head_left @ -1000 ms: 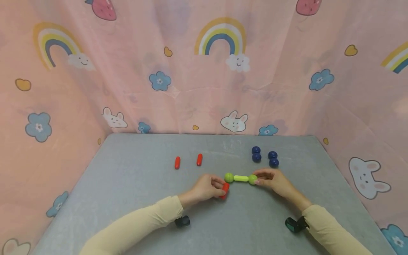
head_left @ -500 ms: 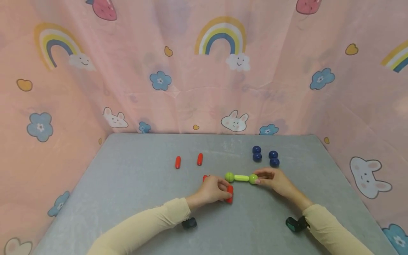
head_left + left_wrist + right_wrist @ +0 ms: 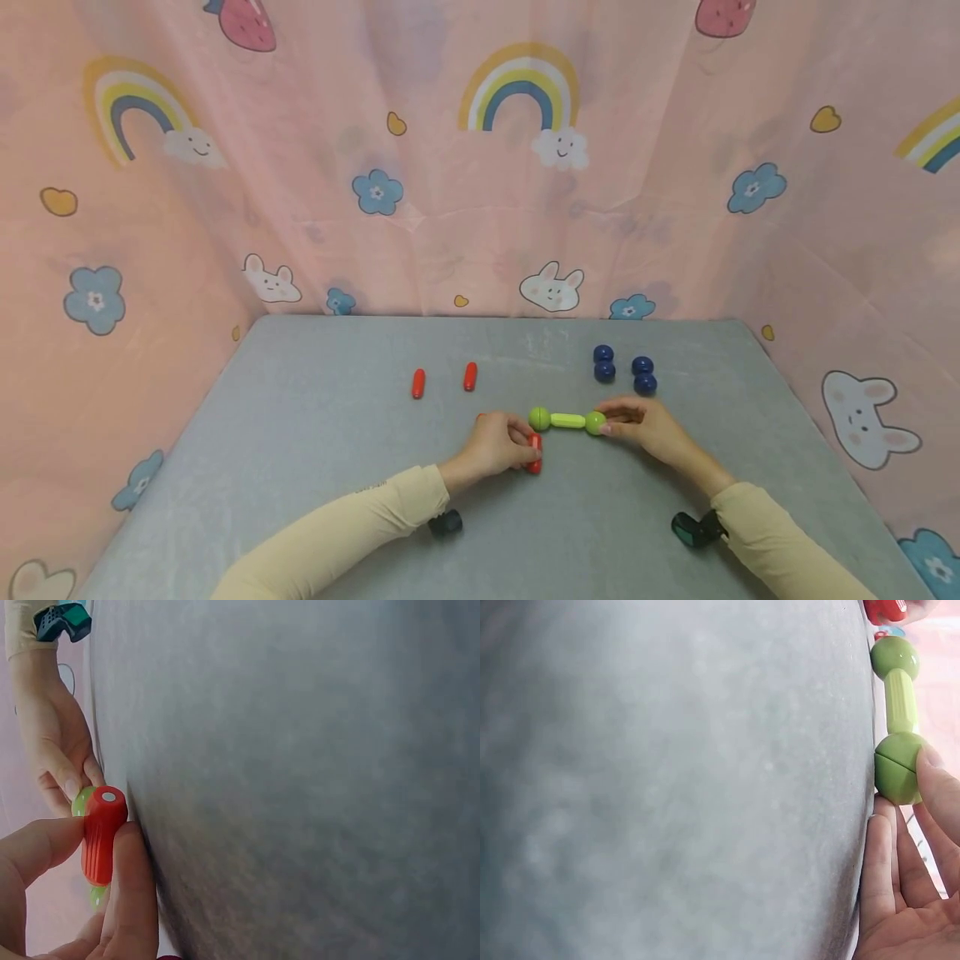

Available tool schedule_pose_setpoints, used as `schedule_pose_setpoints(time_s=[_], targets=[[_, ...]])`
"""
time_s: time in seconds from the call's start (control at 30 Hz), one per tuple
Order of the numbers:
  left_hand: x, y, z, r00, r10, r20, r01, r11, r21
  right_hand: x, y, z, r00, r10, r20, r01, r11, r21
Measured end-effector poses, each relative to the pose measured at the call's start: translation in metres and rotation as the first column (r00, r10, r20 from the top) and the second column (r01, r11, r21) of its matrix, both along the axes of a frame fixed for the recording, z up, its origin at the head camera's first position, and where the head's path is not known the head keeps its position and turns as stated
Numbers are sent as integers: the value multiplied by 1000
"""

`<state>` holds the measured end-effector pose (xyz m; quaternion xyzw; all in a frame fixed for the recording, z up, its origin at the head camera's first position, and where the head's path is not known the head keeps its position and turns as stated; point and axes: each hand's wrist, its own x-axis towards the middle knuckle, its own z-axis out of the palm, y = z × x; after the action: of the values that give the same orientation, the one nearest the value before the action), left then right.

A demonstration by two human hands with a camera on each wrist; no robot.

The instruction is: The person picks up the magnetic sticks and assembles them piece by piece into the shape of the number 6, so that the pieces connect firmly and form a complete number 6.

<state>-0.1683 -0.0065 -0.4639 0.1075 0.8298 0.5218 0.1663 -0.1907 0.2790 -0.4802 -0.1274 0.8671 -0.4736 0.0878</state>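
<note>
My left hand pinches a short red ribbed rod between thumb and fingers, just in front of the left green ball. A small pale disc shows on the rod's end in the left wrist view. That ball, a lime-green rod and a second green ball line up end to end like a dumbbell. With thumb and fingers, my right hand holds the right-hand ball. Another red rod peeks out behind my left hand, mostly hidden.
Two red rods lie farther back on the grey table. Several dark blue balls stand in two pairs at the back right. A pink patterned curtain hangs behind the table.
My left hand moved right and slightly nearer with its red rod, then shifted a little back left. The rod turned more front-to-back, and another rod came into sight behind the hand. My right hand stayed put.
</note>
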Motion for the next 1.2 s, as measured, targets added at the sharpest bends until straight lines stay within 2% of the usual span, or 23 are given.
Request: schedule_pose_setpoints(time_s=[0.17,0.43,0.67,0.87,1.2], targets=[[-3,0,-1,1000,15,3,-15,1000,-21,0,0,-1,1000,1,1,-1,1000,-11],[-8,1,-1,998,31,51,-32,999,7,-1,1,-2,1000,-4,3,4,1000,-13],[-12,3,2,996,45,79,-43,999,-27,-1,2,-1,1000,5,11,-5,1000,-5],[-14,2,3,996,25,86,-22,999,-30,-1,1,-2,1000,18,20,-17,999,-48],[-15,5,4,997,1,75,3,999,-51,-2,0,1,1000,12,20,-12,1000,-22]])
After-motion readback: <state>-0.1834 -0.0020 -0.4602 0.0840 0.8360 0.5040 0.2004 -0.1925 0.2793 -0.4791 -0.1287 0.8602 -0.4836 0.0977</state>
